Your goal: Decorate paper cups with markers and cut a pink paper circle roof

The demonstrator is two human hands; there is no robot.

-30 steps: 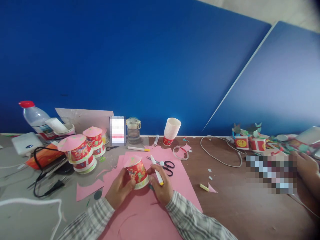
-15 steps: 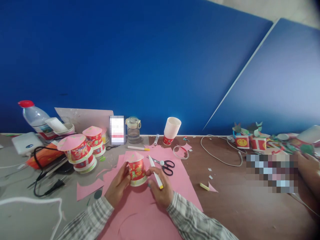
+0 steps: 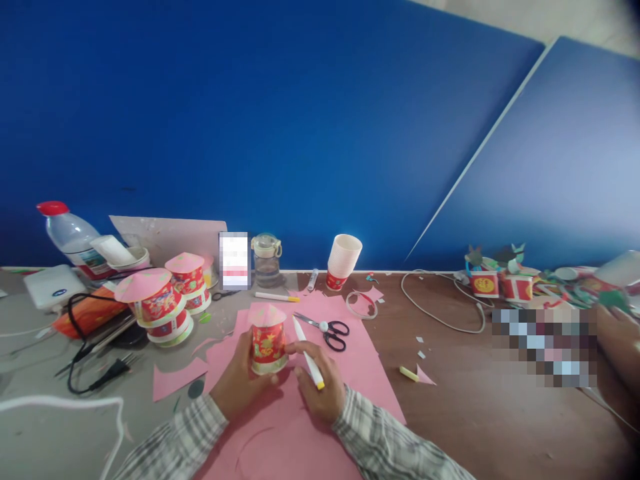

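A red printed paper cup (image 3: 269, 343) with a pink paper cone on top stands upright over the pink paper sheet (image 3: 280, 440). My left hand (image 3: 241, 377) is curled round its left side, the thumb extending past the cup's lower front. In my right hand (image 3: 320, 387) is a white marker (image 3: 309, 357) with a yellow end, slanting up and left. The right index fingertip reaches the cup's right side. Just beyond the marker, black-handled scissors (image 3: 333, 331) lie partly spread on the pink sheet.
Similar cone-topped cups (image 3: 160, 300) stand at the left, near a plug (image 3: 113, 373) and cord. Behind are a glass jar (image 3: 267, 260), another marker (image 3: 277, 297) and stacked paper cups (image 3: 344, 261). At the far right, another person's hand (image 3: 617, 337) holds something green.
The cup has shifted slightly left and turned, showing another part of its print. My left thumb has slid from its side to below its front. The marker has dipped slightly left.
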